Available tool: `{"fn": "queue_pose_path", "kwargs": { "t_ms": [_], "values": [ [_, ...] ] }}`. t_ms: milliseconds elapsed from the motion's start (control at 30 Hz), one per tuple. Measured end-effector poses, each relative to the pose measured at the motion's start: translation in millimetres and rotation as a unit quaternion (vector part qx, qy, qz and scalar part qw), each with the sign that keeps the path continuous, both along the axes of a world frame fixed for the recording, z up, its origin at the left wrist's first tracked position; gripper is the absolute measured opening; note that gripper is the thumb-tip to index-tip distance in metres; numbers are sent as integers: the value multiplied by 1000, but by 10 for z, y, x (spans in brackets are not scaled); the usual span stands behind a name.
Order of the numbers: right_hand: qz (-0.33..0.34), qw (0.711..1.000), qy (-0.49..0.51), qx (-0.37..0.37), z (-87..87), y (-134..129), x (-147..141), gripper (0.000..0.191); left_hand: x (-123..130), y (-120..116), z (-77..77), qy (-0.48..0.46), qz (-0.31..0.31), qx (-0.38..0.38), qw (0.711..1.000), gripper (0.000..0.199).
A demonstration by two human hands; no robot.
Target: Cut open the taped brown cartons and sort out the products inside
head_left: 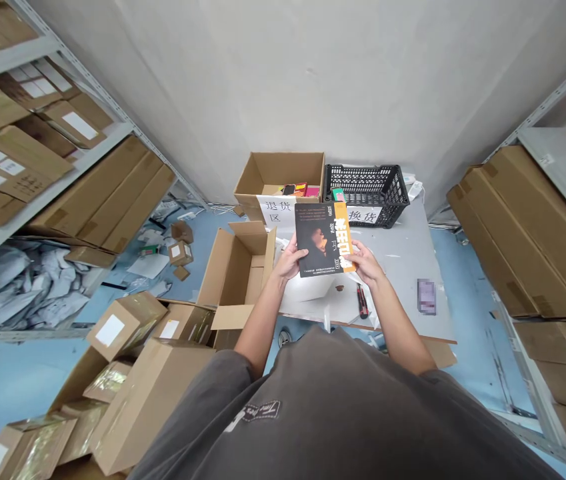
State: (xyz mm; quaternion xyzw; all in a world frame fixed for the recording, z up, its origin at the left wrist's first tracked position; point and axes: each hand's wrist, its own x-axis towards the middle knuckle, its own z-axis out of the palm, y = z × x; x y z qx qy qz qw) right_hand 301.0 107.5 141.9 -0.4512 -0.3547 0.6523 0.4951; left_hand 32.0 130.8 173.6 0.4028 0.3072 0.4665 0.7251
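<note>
A book (320, 237) with a dark cover and an orange strip down its right side is held up over the table. My left hand (290, 259) grips its left edge, thumb lying on the cover. At the lower right edge, my right hand (367, 263) is closed on the same book. Just left of my left hand stands an open cardboard box (235, 270) with raised flaps. Below the book, a red-and-black hand tool (362, 301) rests on the table (403, 260) beside white wrapping.
At the back stand a labelled carton (247, 187) holding some packets and a black plastic crate (395, 193). A large box of parcels (157, 393) is at lower left. Loaded shelves (87, 157) flank both sides. A purple item (427, 297) lies at the table's right.
</note>
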Motion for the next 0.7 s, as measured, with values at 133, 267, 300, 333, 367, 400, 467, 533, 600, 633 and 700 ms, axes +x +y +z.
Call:
{"fn": "queue_pose_path", "kwargs": {
  "t_ms": [133, 267, 300, 333, 367, 400, 467, 533, 600, 633, 700],
  "values": [
    [-23, 999, 32, 9, 10, 156, 78, 70, 54, 89, -65, 24, 18, -16, 999, 121],
    [-25, 999, 31, 14, -35, 450, 118, 73, 50, 231, -152, 53, 51, -24, 997, 121],
    [-21, 999, 29, 12, -54, 539, 110, 73, 44, 286, -168, 57, 62, -27, 996, 121],
    [-18, 999, 27, 9, -74, 633, 92, 72, 34, 353, -181, 60, 72, -31, 995, 121],
    [-16, 1000, 25, 6, -94, 732, 65, 72, 18, 434, -190, 63, 80, -35, 994, 121],
    [-17, 1000, 25, 4, -113, 837, 30, 72, -6, 530, -195, 68, 88, -38, 993, 120],
    [-23, 999, 27, 2, -148, 1066, -59, 73, -75, 765, -198, 78, 94, -40, 992, 119],
    [-25, 999, 24, 3, -176, 1325, -159, 73, -168, 1044, -203, 86, 92, -39, 991, 116],
    [-22, 1000, 14, 5, -201, 1611, -258, 73, -275, 1357, -226, 89, 86, -38, 992, 115],
    [-20, 1000, 8, 5, -213, 1761, -305, 73, -330, 1521, -248, 87, 84, -38, 992, 114],
    [-18, 1000, -3, 3, -244, 2069, -396, 73, -442, 1864, -317, 78, 80, -42, 993, 114]
  ]
}}
